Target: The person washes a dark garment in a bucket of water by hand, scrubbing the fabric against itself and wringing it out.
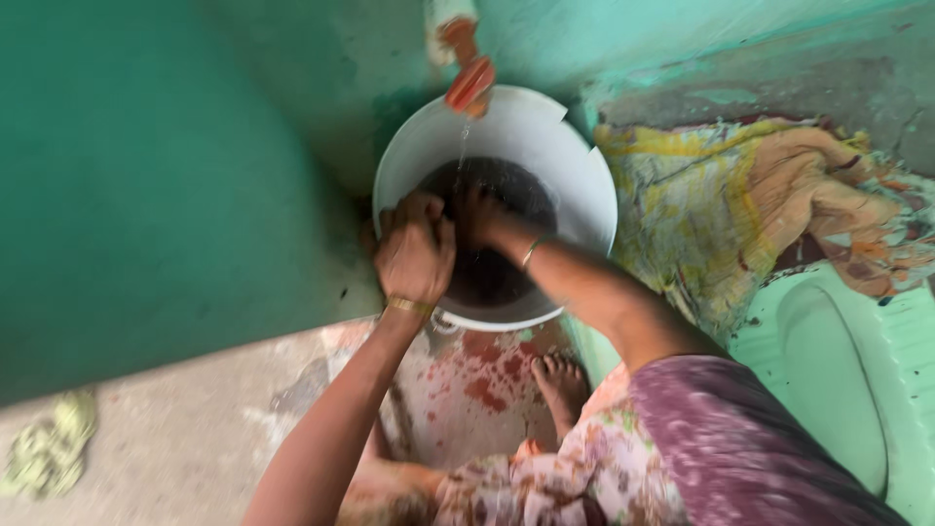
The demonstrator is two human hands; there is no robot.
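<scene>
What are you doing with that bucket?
A person is bent over a white bucket on the floor, both hands in it. The left hand and right hand grip something dark and wet inside. A thin stream of water falls in from an orange tap. A heap of yellow patterned cloth lies beside it.

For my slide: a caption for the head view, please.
Both hands in a white bucket under a running tap.

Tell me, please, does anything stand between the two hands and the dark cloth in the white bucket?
Nothing visible does. The left hand and right hand are already down in the white bucket, on the dark cloth. Only a thin stream from the orange tap falls beside them.
</scene>
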